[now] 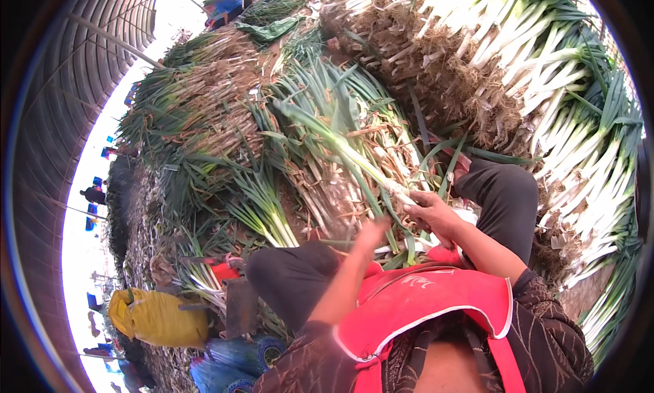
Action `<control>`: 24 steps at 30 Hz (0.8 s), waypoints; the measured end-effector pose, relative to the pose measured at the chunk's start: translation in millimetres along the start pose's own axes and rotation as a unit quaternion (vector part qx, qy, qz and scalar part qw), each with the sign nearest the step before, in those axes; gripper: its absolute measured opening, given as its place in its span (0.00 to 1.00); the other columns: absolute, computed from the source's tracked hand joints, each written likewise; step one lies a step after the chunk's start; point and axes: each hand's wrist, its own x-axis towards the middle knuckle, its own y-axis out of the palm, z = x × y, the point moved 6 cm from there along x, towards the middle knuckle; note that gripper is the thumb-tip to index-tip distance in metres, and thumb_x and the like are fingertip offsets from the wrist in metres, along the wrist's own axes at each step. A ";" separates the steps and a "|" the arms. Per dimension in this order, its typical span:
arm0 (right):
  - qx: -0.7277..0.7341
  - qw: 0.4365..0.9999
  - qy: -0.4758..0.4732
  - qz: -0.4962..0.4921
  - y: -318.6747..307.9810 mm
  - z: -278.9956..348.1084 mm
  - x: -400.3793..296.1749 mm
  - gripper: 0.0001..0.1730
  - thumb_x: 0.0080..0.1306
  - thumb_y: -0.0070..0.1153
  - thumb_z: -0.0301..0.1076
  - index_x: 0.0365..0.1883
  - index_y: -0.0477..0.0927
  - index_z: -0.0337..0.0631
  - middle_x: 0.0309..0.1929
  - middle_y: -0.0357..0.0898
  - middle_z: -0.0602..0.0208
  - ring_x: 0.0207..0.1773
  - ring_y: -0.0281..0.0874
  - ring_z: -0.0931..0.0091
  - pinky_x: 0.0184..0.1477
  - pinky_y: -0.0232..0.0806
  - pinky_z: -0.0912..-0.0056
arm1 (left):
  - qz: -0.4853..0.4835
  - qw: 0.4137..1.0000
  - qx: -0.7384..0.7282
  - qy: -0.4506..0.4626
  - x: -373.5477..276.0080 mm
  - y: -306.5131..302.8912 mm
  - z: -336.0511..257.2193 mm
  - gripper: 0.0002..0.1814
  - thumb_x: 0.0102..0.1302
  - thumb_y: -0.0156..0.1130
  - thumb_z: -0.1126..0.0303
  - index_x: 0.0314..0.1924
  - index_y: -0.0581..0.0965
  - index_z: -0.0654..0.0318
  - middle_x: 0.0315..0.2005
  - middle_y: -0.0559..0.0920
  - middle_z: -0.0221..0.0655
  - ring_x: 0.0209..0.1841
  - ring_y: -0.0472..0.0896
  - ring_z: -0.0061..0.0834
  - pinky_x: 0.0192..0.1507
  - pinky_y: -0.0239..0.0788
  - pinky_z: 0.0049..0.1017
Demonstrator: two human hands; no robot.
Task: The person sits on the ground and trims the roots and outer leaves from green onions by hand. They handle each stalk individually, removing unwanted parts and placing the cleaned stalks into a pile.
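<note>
My right hand [434, 214] grips a long green onion [365, 165] near its white root end. The stalk slants up and to the left, its green leaves over a heap of untrimmed green onions [327, 188] with dry brown leaves. My left hand [372, 234] is blurred by motion, just left of and below the held stalk; whether its fingers hold anything is unclear. Beside my left knee lies a small bunch of clean green onions [276, 224]. Loose leaves hang between my hands, above the red apron [429, 296] on my lap.
A tall stack of green onions [526, 91], roots facing inward, curves along the right. Another pile [214, 96] spreads at far left. A yellow sack [168, 319] and blue plastic-wrapped bundles [230, 360] sit at lower left. A person in blue [227, 5] is at the top.
</note>
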 end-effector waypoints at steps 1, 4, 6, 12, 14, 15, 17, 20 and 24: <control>0.037 0.997 0.029 0.064 19.7 23.8 -19.6 0.20 0.66 0.54 0.35 0.53 0.71 0.35 0.21 0.66 0.76 0.18 0.58 0.87 0.17 0.51 0.84 | -0.044 0.981 -0.192 0.000 7.7 -20.4 -33.9 0.13 0.65 0.59 0.62 0.43 0.75 0.64 0.34 0.81 0.33 0.41 0.79 0.31 0.46 0.70 0.31; 0.265 0.943 0.093 0.179 39.3 14.0 -37.0 0.22 0.67 0.51 0.36 0.55 0.69 0.32 0.18 0.63 0.77 0.13 0.55 0.88 0.14 0.52 0.85 | -0.038 0.888 -0.430 0.160 34.3 -50.1 -120.8 0.13 0.66 0.57 0.62 0.44 0.75 0.64 0.35 0.81 0.35 0.39 0.79 0.31 0.45 0.71 0.32; 0.328 0.901 0.143 0.245 51.4 16.7 -55.4 0.25 0.68 0.50 0.41 0.58 0.67 0.35 0.18 0.63 0.76 0.11 0.54 0.88 0.12 0.51 0.84 | 0.012 0.823 -0.516 0.236 59.6 -68.8 -149.7 0.12 0.65 0.58 0.66 0.44 0.75 0.65 0.35 0.81 0.36 0.38 0.80 0.31 0.45 0.72 0.33; 0.359 0.888 0.157 0.239 44.2 9.9 -52.9 0.27 0.69 0.48 0.48 0.56 0.67 0.35 0.19 0.64 0.73 0.13 0.57 0.85 0.12 0.53 0.81 | -0.045 0.764 -0.574 0.293 57.1 -51.1 -178.7 0.17 0.61 0.61 0.78 0.51 0.73 0.68 0.36 0.81 0.37 0.39 0.80 0.34 0.47 0.73 0.30; 0.364 0.890 0.157 0.226 39.4 3.8 -51.1 0.28 0.68 0.48 0.49 0.57 0.67 0.35 0.19 0.64 0.74 0.13 0.57 0.85 0.13 0.53 0.80 | -0.035 0.766 -0.565 0.305 72.3 -62.3 -171.5 0.18 0.59 0.62 0.78 0.51 0.73 0.68 0.37 0.81 0.36 0.39 0.80 0.33 0.46 0.74 0.30; 0.369 0.889 0.158 0.220 38.9 0.4 -51.0 0.28 0.68 0.49 0.49 0.57 0.67 0.35 0.19 0.64 0.74 0.13 0.57 0.86 0.13 0.53 0.80 | -0.031 0.768 -0.559 0.311 72.4 -65.8 -173.1 0.19 0.58 0.63 0.79 0.51 0.73 0.68 0.37 0.81 0.36 0.39 0.80 0.33 0.45 0.74 0.30; 0.381 0.877 0.172 0.238 41.4 -3.5 -51.3 0.28 0.68 0.49 0.51 0.56 0.68 0.36 0.19 0.64 0.74 0.13 0.57 0.85 0.13 0.53 0.80 | -0.018 0.772 -0.520 0.365 68.8 -70.9 -179.1 0.22 0.56 0.65 0.79 0.52 0.73 0.66 0.38 0.81 0.35 0.39 0.80 0.31 0.42 0.76 0.29; 0.351 0.889 0.158 0.248 38.4 -7.6 -50.8 0.28 0.68 0.47 0.51 0.55 0.69 0.36 0.19 0.64 0.73 0.13 0.55 0.85 0.14 0.53 0.79 | -0.016 0.779 -0.476 0.408 45.5 -60.8 -202.4 0.24 0.55 0.65 0.80 0.54 0.72 0.66 0.40 0.80 0.36 0.40 0.80 0.31 0.43 0.76 0.28; 0.398 0.860 0.177 0.265 44.4 -1.8 -52.8 0.26 0.68 0.47 0.50 0.52 0.70 0.36 0.19 0.65 0.71 0.13 0.54 0.85 0.15 0.51 0.81 | -0.047 0.794 -0.434 0.423 22.1 -54.4 -216.3 0.27 0.54 0.65 0.82 0.55 0.70 0.68 0.44 0.79 0.39 0.43 0.80 0.32 0.46 0.77 0.29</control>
